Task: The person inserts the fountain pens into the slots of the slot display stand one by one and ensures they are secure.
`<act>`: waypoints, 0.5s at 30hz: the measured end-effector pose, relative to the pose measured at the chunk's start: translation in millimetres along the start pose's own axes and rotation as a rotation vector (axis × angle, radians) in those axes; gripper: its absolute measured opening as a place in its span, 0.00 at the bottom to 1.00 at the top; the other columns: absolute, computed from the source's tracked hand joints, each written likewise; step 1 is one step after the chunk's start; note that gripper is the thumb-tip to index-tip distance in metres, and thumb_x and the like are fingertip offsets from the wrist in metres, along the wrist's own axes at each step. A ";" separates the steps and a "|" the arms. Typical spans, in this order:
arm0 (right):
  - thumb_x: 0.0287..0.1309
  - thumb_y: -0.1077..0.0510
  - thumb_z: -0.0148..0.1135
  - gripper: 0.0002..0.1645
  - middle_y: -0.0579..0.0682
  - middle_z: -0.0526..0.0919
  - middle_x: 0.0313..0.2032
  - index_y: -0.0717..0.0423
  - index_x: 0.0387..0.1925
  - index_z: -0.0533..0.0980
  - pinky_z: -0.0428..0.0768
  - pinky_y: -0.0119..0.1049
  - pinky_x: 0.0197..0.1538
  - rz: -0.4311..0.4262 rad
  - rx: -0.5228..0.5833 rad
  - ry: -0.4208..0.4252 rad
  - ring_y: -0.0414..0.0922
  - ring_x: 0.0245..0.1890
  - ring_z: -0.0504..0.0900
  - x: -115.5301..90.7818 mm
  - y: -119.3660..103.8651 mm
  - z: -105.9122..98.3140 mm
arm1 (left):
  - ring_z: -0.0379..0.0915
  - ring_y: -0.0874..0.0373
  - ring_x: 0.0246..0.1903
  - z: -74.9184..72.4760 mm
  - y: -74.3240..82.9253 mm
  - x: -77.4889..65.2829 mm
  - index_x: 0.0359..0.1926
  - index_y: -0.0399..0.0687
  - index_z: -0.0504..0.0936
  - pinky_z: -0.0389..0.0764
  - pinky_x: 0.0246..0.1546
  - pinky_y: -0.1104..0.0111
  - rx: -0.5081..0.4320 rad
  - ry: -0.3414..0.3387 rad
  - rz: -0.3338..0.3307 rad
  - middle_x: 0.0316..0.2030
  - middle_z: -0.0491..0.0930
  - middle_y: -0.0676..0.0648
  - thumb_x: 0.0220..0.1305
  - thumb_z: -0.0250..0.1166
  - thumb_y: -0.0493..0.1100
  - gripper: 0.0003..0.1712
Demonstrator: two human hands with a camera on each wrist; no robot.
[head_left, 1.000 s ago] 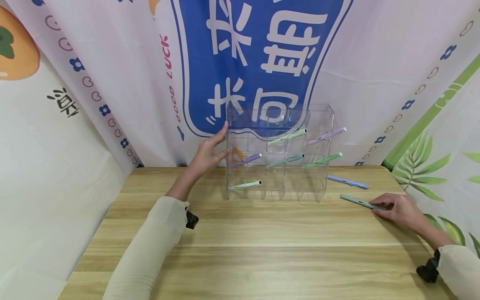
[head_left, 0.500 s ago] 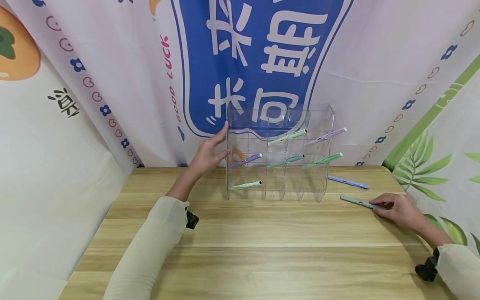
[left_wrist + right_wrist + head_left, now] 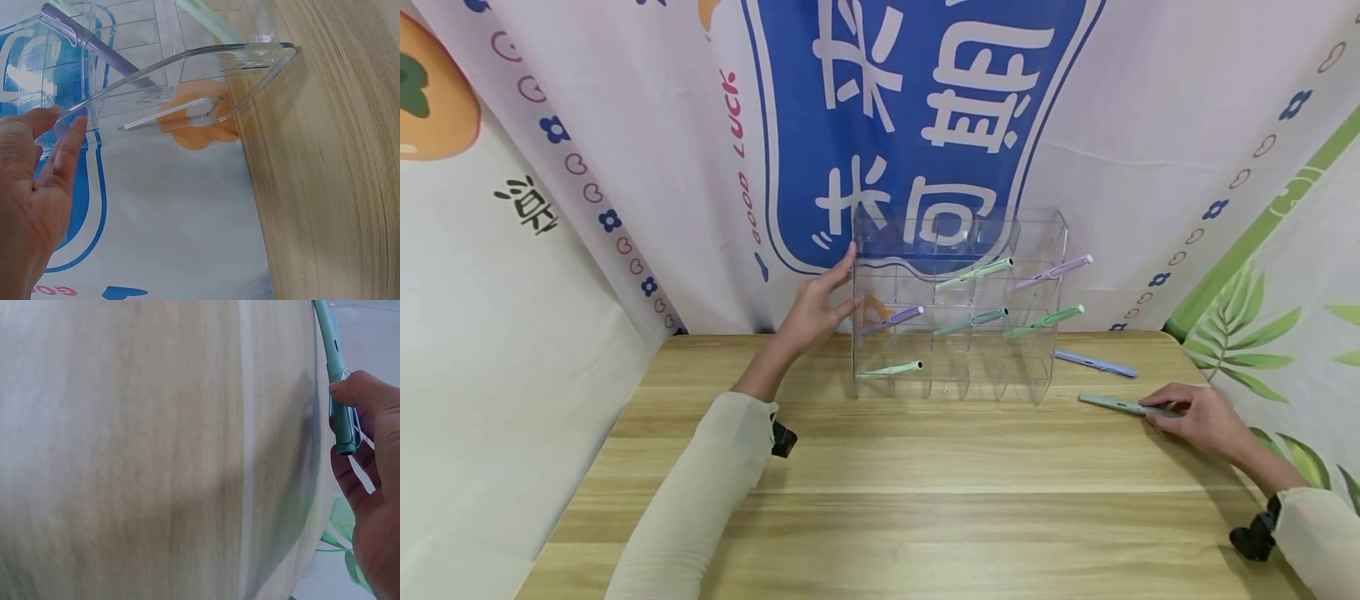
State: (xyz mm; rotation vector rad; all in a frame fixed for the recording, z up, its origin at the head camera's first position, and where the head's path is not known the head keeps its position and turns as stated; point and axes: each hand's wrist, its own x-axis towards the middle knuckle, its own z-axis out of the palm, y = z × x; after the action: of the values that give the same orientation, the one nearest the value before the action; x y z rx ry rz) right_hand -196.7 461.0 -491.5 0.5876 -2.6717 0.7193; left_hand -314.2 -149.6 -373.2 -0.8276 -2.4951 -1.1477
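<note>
At the left side of a clear acrylic pen rack [image 3: 854, 354], my left hand [image 3: 808, 315] touches the outer panel with thumb and fingertips; the fingers look fairly straight in the left wrist view. My right hand [image 3: 1201, 419] pinches a teal pen [image 3: 1108, 404] near its clip end, low over the table on the right. The right wrist view shows my thumb across that pen's clip, with fingers behind it. Just beyond lies a blue pen [image 3: 1097, 364] flat on the wood. Inside the rack, several pens rest at a slant, among them a purple pen [image 3: 892, 320] and a green pen [image 3: 1047, 322].
The rack stands near the back of a wooden table [image 3: 880, 508], in front of a printed curtain [image 3: 1150, 167]. A mint pen [image 3: 891, 369] sits in the bottom row. Higher up are a light green pen [image 3: 976, 273] and a lilac pen [image 3: 1055, 272].
My right hand and the teal pen have shifted very slightly, the pen's far end a touch left and lower in the head view. My left hand and the rack look still.
</note>
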 end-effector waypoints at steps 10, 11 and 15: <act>0.47 0.70 0.82 0.15 0.50 0.91 0.34 0.50 0.36 0.91 0.79 0.18 0.32 0.035 0.011 -0.007 0.25 0.34 0.82 2.5 -3.2 -6.7 | 0.74 0.42 0.69 -0.2 0.9 -0.5 0.84 0.44 0.54 0.81 0.65 0.53 0.005 0.001 0.000 0.79 0.58 0.42 0.66 0.72 0.27 0.52; 0.47 0.70 0.82 0.15 0.50 0.91 0.35 0.50 0.36 0.91 0.79 0.18 0.32 0.037 0.013 -0.005 0.25 0.34 0.82 3.0 -3.5 -7.6 | 0.74 0.41 0.69 -0.2 0.9 -0.4 0.84 0.44 0.54 0.81 0.65 0.52 0.002 0.001 0.000 0.79 0.58 0.42 0.66 0.72 0.26 0.52; 0.48 0.70 0.81 0.14 0.48 0.91 0.35 0.51 0.36 0.91 0.78 0.18 0.32 0.041 0.024 0.005 0.25 0.33 0.82 5.2 -6.1 -12.8 | 0.74 0.41 0.69 -0.3 1.0 0.4 0.84 0.45 0.54 0.82 0.64 0.50 0.000 0.000 0.004 0.79 0.58 0.42 0.66 0.71 0.26 0.52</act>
State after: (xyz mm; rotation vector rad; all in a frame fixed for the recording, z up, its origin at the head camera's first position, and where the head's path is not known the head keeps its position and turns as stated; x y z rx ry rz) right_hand -196.1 461.4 -476.4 0.5375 -2.6818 0.7636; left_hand -314.0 -149.1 -372.2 -0.8319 -2.4926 -1.1465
